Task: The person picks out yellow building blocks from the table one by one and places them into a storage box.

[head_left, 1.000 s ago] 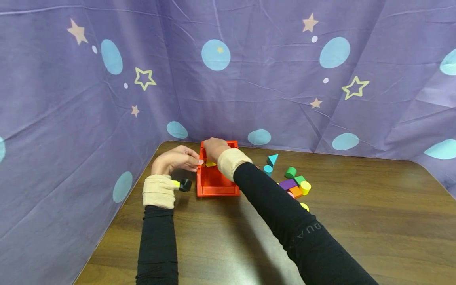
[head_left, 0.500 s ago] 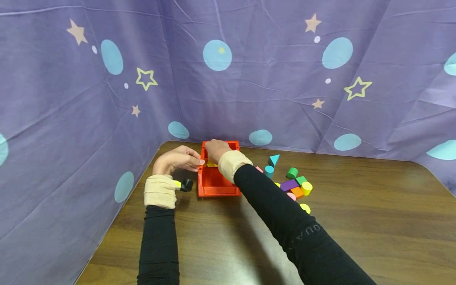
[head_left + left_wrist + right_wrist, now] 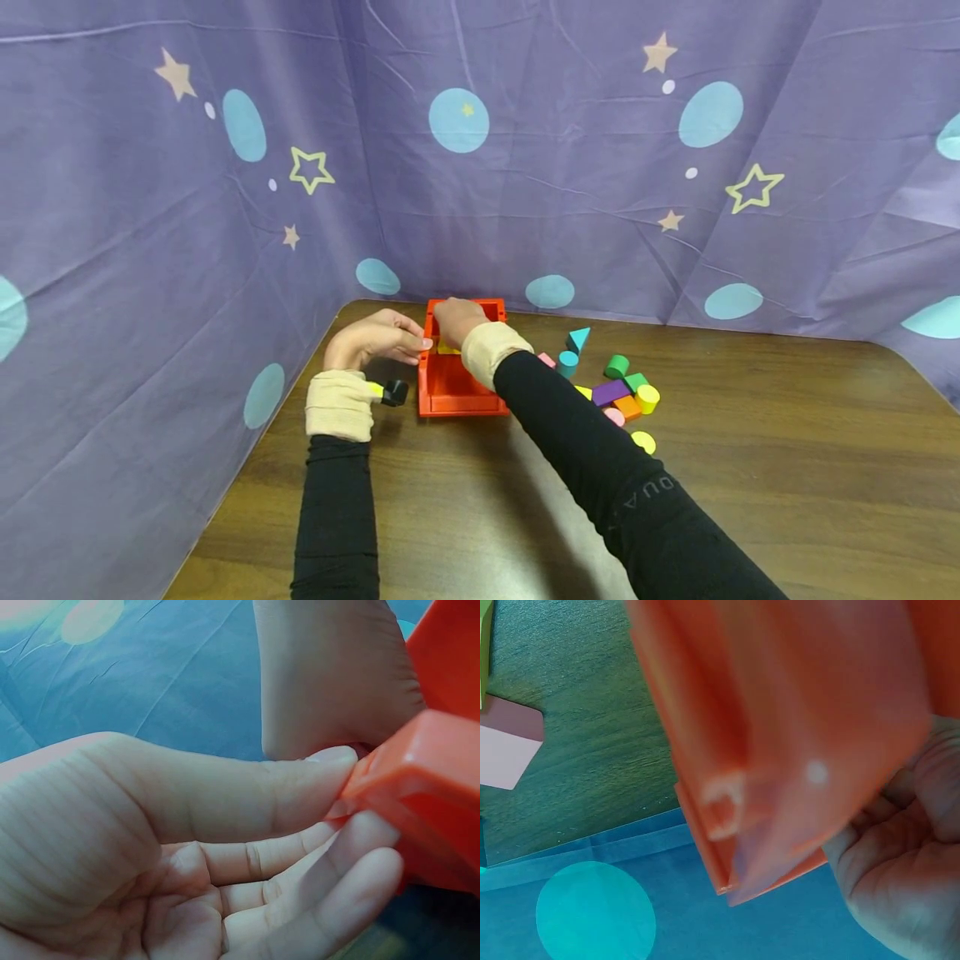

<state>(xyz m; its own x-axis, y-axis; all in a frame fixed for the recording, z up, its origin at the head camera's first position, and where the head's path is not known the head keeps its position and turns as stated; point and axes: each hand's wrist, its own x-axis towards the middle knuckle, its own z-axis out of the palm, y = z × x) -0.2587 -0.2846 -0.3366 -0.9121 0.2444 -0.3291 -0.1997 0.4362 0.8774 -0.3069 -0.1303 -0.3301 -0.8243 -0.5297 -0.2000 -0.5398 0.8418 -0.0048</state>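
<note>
A red open-topped box point(image 3: 462, 406) stands on the table near the curtain. At its left side, my left hand point(image 3: 377, 336) pinches the rim between thumb and fingers; the left wrist view shows the thumb point(image 3: 300, 787) on top of the red edge point(image 3: 442, 761). My right hand point(image 3: 457, 321) reaches down into the far part of the box from above. In the right wrist view the box's blurred red wall point(image 3: 810, 712) covers the right fingertips, so I cannot tell what they hold. A yellow block point(image 3: 447, 348) peeks out beside the right hand, inside the box.
Right of the box lie several loose blocks: a blue triangle point(image 3: 578, 339), a blue cylinder point(image 3: 567, 362), a purple block point(image 3: 611, 392), a green cylinder point(image 3: 617, 366) and a yellow cylinder point(image 3: 647, 398). The right sleeve point(image 3: 600, 458) crosses in front of some. A purple curtain point(image 3: 525, 217) closes off the back and left.
The head view has shifted slightly, and more of a pink and a yellow block shows past the right sleeve. Both hands keep their places at the box.
</note>
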